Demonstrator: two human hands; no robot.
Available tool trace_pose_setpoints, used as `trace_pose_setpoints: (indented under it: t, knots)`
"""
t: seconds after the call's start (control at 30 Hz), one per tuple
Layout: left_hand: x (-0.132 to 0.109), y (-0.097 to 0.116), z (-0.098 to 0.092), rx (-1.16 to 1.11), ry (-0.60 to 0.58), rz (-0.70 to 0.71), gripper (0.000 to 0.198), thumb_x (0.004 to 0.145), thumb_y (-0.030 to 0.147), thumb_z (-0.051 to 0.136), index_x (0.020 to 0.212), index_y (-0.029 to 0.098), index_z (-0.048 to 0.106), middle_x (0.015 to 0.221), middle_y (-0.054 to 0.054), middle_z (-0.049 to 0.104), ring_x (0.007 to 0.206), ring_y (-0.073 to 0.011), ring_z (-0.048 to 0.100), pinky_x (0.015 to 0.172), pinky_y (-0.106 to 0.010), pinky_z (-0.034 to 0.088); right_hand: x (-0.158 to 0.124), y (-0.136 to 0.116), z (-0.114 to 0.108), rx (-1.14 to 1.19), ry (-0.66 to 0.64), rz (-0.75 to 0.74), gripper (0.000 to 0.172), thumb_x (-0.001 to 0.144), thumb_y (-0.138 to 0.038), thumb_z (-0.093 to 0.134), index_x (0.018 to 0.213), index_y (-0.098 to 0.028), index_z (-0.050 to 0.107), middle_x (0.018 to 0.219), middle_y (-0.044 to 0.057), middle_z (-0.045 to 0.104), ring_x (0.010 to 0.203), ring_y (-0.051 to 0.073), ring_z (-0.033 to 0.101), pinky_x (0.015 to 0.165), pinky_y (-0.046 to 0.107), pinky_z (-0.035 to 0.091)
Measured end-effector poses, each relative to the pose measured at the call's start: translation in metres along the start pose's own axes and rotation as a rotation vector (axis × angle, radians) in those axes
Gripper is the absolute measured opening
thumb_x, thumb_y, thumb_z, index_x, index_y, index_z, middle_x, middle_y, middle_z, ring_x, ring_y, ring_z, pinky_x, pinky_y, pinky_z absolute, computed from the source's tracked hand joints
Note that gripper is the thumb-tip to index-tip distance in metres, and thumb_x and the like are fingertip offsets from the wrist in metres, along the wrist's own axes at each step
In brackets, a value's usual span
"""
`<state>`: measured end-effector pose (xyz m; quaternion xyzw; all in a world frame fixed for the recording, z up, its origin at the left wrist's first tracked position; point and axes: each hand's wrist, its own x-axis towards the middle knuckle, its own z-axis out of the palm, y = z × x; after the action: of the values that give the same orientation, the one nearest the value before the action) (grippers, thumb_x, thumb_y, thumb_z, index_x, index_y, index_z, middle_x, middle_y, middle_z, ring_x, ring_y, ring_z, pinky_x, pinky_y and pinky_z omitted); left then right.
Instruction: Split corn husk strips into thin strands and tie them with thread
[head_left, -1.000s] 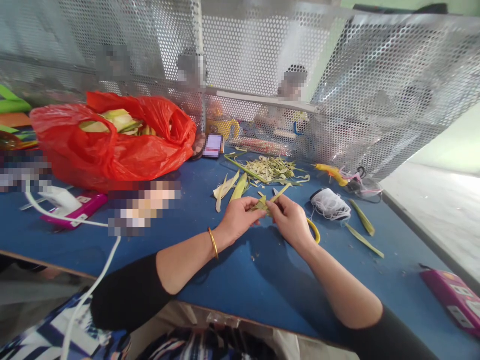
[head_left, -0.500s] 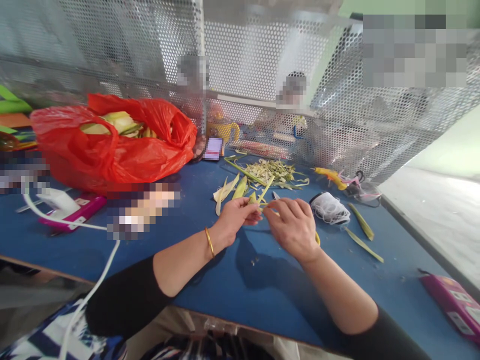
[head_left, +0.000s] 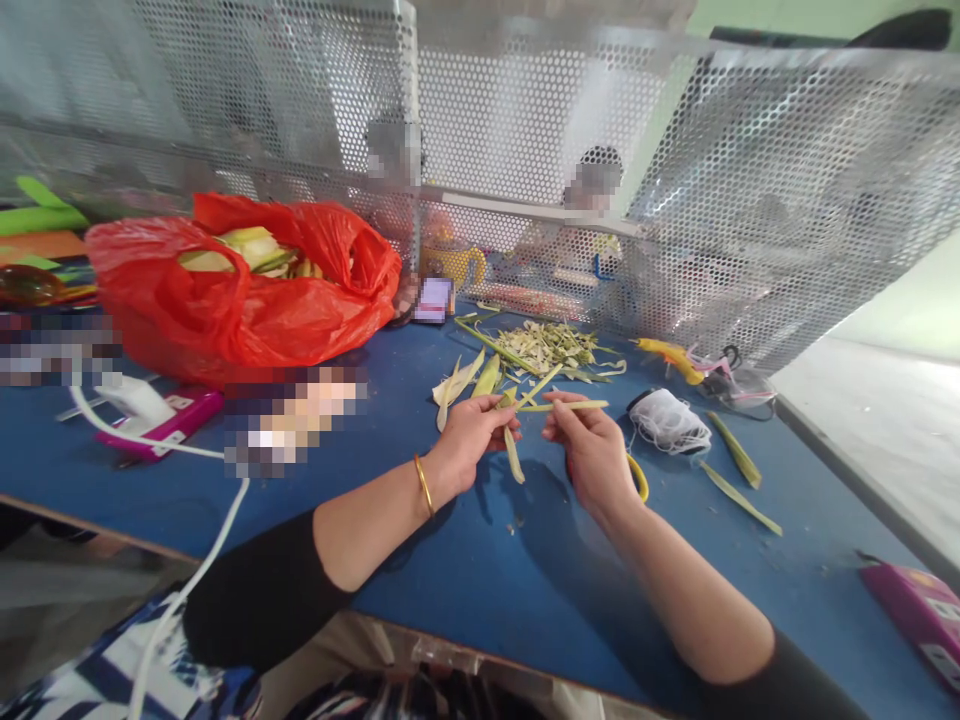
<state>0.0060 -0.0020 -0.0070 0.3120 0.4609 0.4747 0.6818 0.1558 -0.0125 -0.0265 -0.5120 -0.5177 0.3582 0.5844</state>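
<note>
Over the blue table, my left hand [head_left: 474, 437] pinches several crossed strips of pale green leaf [head_left: 514, 458], one of them dangling below the fingers. My right hand [head_left: 592, 445] is closed on the far part of a long leaf strip [head_left: 574, 405] that runs across from the left hand. Behind the hands lies a heap of shredded leaf scraps [head_left: 551, 346]. Broader dried leaf pieces [head_left: 457, 384] rest just beyond my left hand. A yellow scissors handle [head_left: 639, 479] shows partly beside my right wrist.
A red plastic bag [head_left: 255, 310] of leaves stands at left. White thread [head_left: 671, 420] and loose leaf strips [head_left: 735, 450] lie to the right. A white cable [head_left: 202, 560] crosses the front left. Perforated metal panels [head_left: 510, 120] border the back, with people behind them.
My right hand has turned and shifted slightly right, and a strip now stretches plainly between both hands. Another strip hangs down from my left hand. The whole view has shifted slightly.
</note>
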Motion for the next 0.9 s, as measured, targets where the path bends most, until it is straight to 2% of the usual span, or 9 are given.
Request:
trace_pose_setpoints:
  t: [0.1,0.17,0.23,0.33,0.47,0.57,0.63,0.77,0.9]
  knots:
    - [-0.001,-0.002,0.000,0.061,-0.030,-0.024,0.016,0.080,0.007,0.074,0.072,0.016,0.065,0.057,0.002,0.062,0.047,-0.0093,0.058,0.053,-0.022,0.048,-0.004,-0.011,-0.003,-0.161,0.044,-0.269,0.028,0.086,-0.050,0.069,0.078,-0.023,0.071,0.075,0.004,0.070,0.066,0.018,0.062,0.064,0.033,0.053]
    - [-0.001,-0.004,-0.001,0.102,-0.065,-0.022,0.016,0.080,0.008,0.074,0.071,0.016,0.064,0.055,0.003,0.061,0.045,-0.0090,0.057,0.053,-0.022,0.049,-0.008,-0.018,-0.004,-0.276,0.001,-0.443,0.025,0.090,-0.043,0.066,0.074,-0.025,0.071,0.082,0.006,0.074,0.077,0.021,0.067,0.072,0.035,0.056]
    - [-0.002,-0.004,-0.001,0.138,-0.094,-0.016,0.017,0.083,0.007,0.070,0.070,0.016,0.064,0.053,0.003,0.060,0.044,-0.0084,0.056,0.052,-0.021,0.049,-0.010,-0.022,-0.006,-0.315,-0.086,-0.511,0.026,0.093,-0.040,0.062,0.075,-0.026,0.072,0.087,0.006,0.076,0.086,0.023,0.071,0.081,0.037,0.057]
    - [-0.003,-0.005,-0.001,0.167,-0.121,-0.030,0.019,0.085,0.006,0.067,0.069,0.016,0.064,0.053,0.003,0.060,0.044,-0.0083,0.055,0.052,-0.021,0.048,-0.010,-0.022,-0.006,-0.291,-0.160,-0.404,0.027,0.096,-0.041,0.057,0.080,-0.026,0.073,0.079,0.004,0.076,0.082,0.022,0.072,0.083,0.038,0.057]
    - [-0.002,-0.008,-0.002,0.127,-0.142,-0.061,0.017,0.080,0.008,0.075,0.071,0.016,0.064,0.056,0.003,0.062,0.048,-0.0089,0.057,0.056,-0.022,0.051,-0.004,-0.016,-0.006,-0.194,-0.029,-0.250,0.022,0.092,-0.045,0.062,0.095,-0.024,0.068,0.067,-0.001,0.070,0.071,0.021,0.069,0.078,0.037,0.056]
    - [0.001,-0.010,-0.003,0.085,-0.188,-0.075,0.015,0.080,0.010,0.077,0.075,0.016,0.064,0.058,0.003,0.064,0.050,-0.0088,0.060,0.057,-0.022,0.052,0.000,-0.015,-0.008,-0.186,0.044,-0.182,0.026,0.087,-0.049,0.067,0.083,-0.024,0.062,0.063,-0.002,0.067,0.064,0.019,0.066,0.070,0.034,0.053]
    - [0.002,-0.010,-0.004,0.042,-0.202,-0.079,0.015,0.081,0.010,0.077,0.079,0.017,0.063,0.059,0.003,0.065,0.050,-0.0089,0.061,0.057,-0.021,0.053,0.002,-0.015,-0.010,-0.219,0.045,-0.162,0.028,0.085,-0.050,0.069,0.077,-0.023,0.063,0.064,0.000,0.068,0.064,0.019,0.064,0.068,0.032,0.051]
    - [0.001,-0.005,-0.002,-0.015,-0.174,-0.090,0.015,0.087,0.007,0.069,0.084,0.018,0.060,0.059,0.003,0.065,0.048,-0.0091,0.061,0.055,-0.021,0.052,0.004,-0.013,-0.013,-0.274,0.022,-0.160,0.026,0.082,-0.048,0.069,0.076,-0.022,0.069,0.065,0.000,0.067,0.066,0.018,0.061,0.068,0.031,0.047]
    - [-0.003,-0.003,0.001,0.053,-0.145,-0.047,0.016,0.088,0.003,0.063,0.081,0.017,0.060,0.056,0.004,0.062,0.045,-0.0088,0.058,0.054,-0.022,0.052,0.002,-0.012,-0.015,-0.432,0.018,-0.260,0.023,0.087,-0.042,0.063,0.079,-0.023,0.072,0.068,0.001,0.067,0.066,0.019,0.059,0.067,0.032,0.044]
